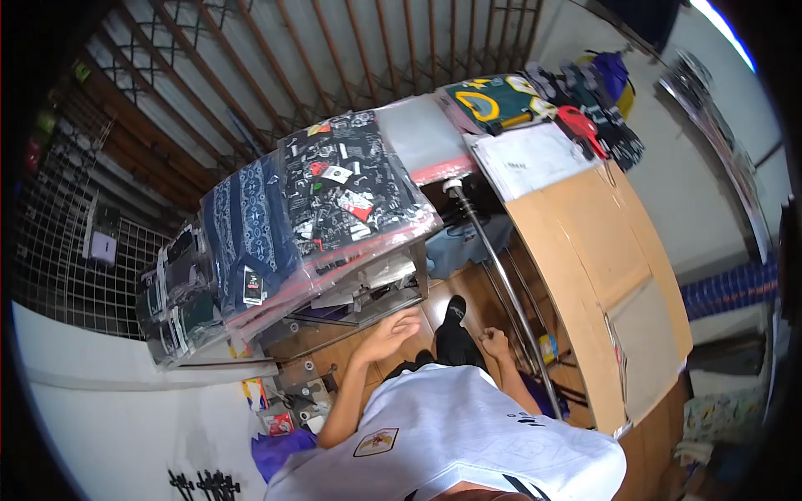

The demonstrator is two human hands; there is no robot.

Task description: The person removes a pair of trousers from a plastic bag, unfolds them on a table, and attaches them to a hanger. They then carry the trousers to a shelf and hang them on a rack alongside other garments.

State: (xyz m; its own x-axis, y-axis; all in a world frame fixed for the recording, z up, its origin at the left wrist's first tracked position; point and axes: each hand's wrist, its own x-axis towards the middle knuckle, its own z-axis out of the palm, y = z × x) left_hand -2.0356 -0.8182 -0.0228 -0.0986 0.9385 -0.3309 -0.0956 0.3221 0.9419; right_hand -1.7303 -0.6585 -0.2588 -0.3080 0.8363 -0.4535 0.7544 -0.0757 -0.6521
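Note:
My left hand (pixel 394 331) is raised in front of my body, its fingers stretched out and nothing visible in them. It is nearest to the stand under the packed clothes. My right hand (pixel 495 343) hangs lower beside my leg, close to a metal clothes rail (pixel 499 280); its fingers are curled in and I see nothing held. On the stand lie a black-and-white printed garment (pixel 338 179) in clear plastic, with tags on it, and a navy patterned garment (pixel 251 217) in plastic. Both hands are apart from these packs.
A big cardboard sheet (pixel 576 234) covers the right side, with white plastic packs (pixel 526 163) and a green-and-yellow garment (pixel 497 100) behind it. A wire grid (pixel 67 242) stands left. Tape and small items (pixel 301 392) lie at lower left, near a purple bag (pixel 280 451).

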